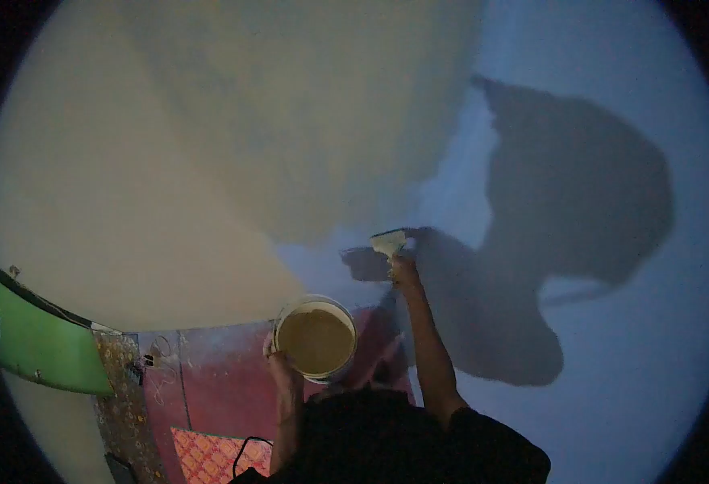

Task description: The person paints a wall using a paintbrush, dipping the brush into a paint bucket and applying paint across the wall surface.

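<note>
Nearest you, your dark sleeve [495, 444] leads to the lower edge of the view. Your left hand [280, 356] grips the left side of a pale bucket [316, 303], its fingers at the rim. Inside is tan paint [316, 342], and the bucket hangs over the left half of the red surface [233, 367], near the edge where that meets the wall. Below and left of the bucket, an orange patterned piece [201, 456] lies beside a black loop [248, 445].

Farther out, your right hand [404, 274] is closed around the handle of a paintbrush [388, 242], its broad head up in front of the wall [153, 234]; you cannot tell whether the bristles touch it. The wall is tan toward the left and blue toward the right, where a large shadow [580, 185] falls. At far left stands a green panel [40, 339].
</note>
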A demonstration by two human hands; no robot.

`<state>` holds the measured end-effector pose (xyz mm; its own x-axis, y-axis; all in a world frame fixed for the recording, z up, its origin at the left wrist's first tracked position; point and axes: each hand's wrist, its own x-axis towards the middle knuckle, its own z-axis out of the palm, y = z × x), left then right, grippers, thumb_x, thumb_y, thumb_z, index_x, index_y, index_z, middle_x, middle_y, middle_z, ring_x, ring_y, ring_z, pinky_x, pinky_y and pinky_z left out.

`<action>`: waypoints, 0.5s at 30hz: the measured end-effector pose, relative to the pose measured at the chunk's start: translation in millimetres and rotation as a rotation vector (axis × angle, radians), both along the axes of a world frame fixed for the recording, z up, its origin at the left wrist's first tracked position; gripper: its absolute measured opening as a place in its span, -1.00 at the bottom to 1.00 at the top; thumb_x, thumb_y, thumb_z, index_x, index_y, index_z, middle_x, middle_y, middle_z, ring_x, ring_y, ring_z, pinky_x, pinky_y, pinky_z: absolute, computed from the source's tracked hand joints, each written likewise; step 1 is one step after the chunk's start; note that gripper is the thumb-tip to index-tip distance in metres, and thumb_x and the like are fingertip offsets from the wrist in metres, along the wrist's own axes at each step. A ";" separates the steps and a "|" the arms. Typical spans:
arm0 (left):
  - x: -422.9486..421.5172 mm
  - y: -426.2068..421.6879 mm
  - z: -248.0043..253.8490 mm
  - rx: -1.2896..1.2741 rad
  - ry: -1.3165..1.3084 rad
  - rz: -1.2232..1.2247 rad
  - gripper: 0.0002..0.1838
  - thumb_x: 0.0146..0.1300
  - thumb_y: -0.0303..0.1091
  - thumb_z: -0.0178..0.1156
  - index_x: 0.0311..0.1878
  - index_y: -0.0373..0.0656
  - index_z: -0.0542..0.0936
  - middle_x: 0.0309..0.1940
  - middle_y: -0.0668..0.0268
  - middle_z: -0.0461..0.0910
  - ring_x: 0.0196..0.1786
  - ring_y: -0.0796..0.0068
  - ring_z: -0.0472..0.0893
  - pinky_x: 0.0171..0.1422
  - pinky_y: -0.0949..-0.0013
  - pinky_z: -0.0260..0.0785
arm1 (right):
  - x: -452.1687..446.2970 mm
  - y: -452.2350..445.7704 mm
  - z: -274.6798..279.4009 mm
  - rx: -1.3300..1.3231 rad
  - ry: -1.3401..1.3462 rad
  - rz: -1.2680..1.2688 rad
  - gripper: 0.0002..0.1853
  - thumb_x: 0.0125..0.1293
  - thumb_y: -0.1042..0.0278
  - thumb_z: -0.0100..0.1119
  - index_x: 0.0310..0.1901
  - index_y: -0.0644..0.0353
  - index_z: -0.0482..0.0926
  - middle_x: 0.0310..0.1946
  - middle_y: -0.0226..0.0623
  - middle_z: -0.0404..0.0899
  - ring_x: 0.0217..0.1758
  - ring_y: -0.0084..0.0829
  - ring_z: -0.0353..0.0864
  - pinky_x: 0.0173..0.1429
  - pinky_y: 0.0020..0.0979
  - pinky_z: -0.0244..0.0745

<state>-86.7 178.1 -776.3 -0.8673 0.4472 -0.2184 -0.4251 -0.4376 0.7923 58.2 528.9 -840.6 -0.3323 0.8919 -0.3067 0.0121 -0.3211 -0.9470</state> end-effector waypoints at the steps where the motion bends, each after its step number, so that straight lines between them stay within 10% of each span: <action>1: -0.9 0.3 4.8 0.037 0.047 -0.046 -0.60 0.37 -0.20 -0.04 0.08 -0.30 0.54 -0.01 0.15 0.61 0.03 0.22 0.61 0.10 0.10 0.52 | -0.2 -8.3 59.7 0.024 -0.007 0.021 -0.66 0.37 -0.02 0.05 -0.23 0.12 0.53 -0.61 -0.39 0.41 -0.65 -0.53 0.38 -0.63 -0.37 0.20; 8: 23.3 16.3 80.3 0.025 0.060 -0.005 -0.55 -0.01 -0.57 -0.11 -0.03 -0.29 0.57 -0.14 0.26 0.58 -0.08 0.37 0.59 0.03 0.30 0.48 | -0.6 -44.6 307.1 0.160 0.122 -0.037 -0.65 0.40 -0.08 0.13 -0.13 0.06 0.49 -0.56 -0.49 0.36 -0.62 -0.66 0.32 -0.64 -0.59 0.14; 15: 17.6 13.8 72.3 -0.016 0.046 0.032 -0.54 -0.04 -0.56 -0.12 -0.03 -0.33 0.56 -0.11 0.24 0.59 -0.05 0.35 0.59 0.05 0.30 0.47 | 9.7 -42.1 358.9 0.274 0.156 -0.058 -0.65 0.47 -0.03 0.05 -0.20 0.13 0.48 -0.58 -0.47 0.33 -0.65 -0.68 0.29 -0.62 -0.59 0.15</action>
